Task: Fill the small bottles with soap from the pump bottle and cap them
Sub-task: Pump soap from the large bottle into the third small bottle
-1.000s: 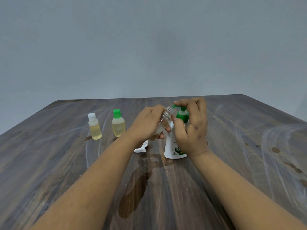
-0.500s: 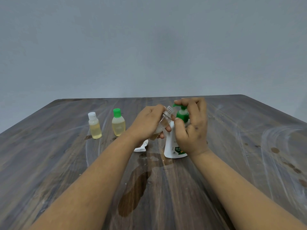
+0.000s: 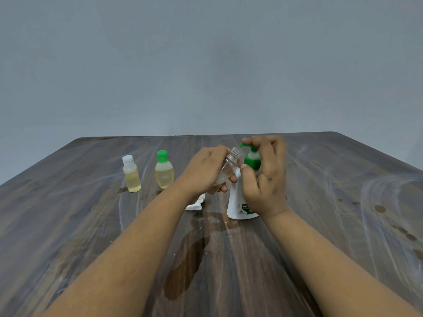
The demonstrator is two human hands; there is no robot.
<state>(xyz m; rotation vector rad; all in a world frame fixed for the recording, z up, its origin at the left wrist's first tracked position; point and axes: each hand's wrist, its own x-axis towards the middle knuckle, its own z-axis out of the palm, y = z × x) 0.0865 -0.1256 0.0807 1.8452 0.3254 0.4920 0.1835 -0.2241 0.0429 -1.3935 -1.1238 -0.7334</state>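
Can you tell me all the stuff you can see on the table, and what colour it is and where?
small bottle with white cap: 1, yellowish soap inside, far left on the table, standing, capped
small bottle with green cap: 1, yellowish soap inside, just right of the white-capped one, standing, capped
open small bottle: 1, clear, no cap, tilted with its mouth at the pump spout, a little soap at the bottom
pump bottle: 1, white with a green pump, standing in the middle
white cap: 1, white, lying on the table left of the pump bottle
wet patch: 1, dark, in front of the pump bottle
table: 1, dark wood with pale streaks
left hand: 1, holds the open small bottle
right hand: 1, fingers on the pump head
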